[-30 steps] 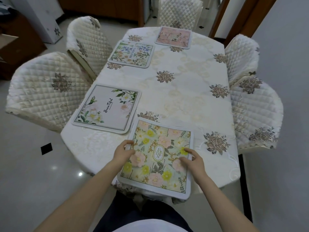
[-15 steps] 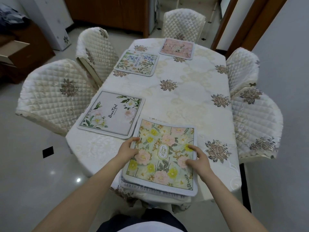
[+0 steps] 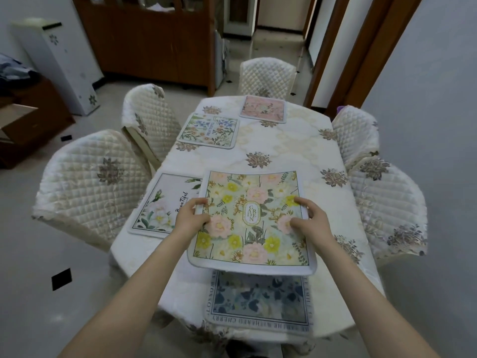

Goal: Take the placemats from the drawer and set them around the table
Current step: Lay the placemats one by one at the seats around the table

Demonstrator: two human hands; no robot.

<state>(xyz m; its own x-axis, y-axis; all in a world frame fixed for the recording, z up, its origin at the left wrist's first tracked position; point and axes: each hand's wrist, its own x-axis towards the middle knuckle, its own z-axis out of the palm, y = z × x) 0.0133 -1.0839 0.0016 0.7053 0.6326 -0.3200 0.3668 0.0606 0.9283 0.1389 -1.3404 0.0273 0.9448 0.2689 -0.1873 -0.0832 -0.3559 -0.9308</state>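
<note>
I hold a yellow and pink floral "Garden" placemat [image 3: 253, 218] lifted above the near end of the table [image 3: 291, 156]. My left hand [image 3: 192, 218] grips its left edge and my right hand [image 3: 309, 219] grips its right edge. Under it a blue floral placemat [image 3: 260, 301] lies flat at the table's near edge. A white "Beautiful" placemat [image 3: 162, 205] lies at the near left, partly hidden by the lifted mat. A blue-flowered placemat [image 3: 209, 130] lies at the far left, and a pink placemat [image 3: 263, 109] at the far end.
Quilted cream chairs surround the table: two on the left [image 3: 87, 182], one at the far end [image 3: 267, 73], two on the right [image 3: 387, 202]. A wooden cabinet [image 3: 154, 45] stands behind, and an open brown drawer unit [image 3: 23, 125] sits at the far left.
I have lifted the Garden placemat off the stack and carried it forward, uncovering the blue placemat beneath. The view has tilted up.
</note>
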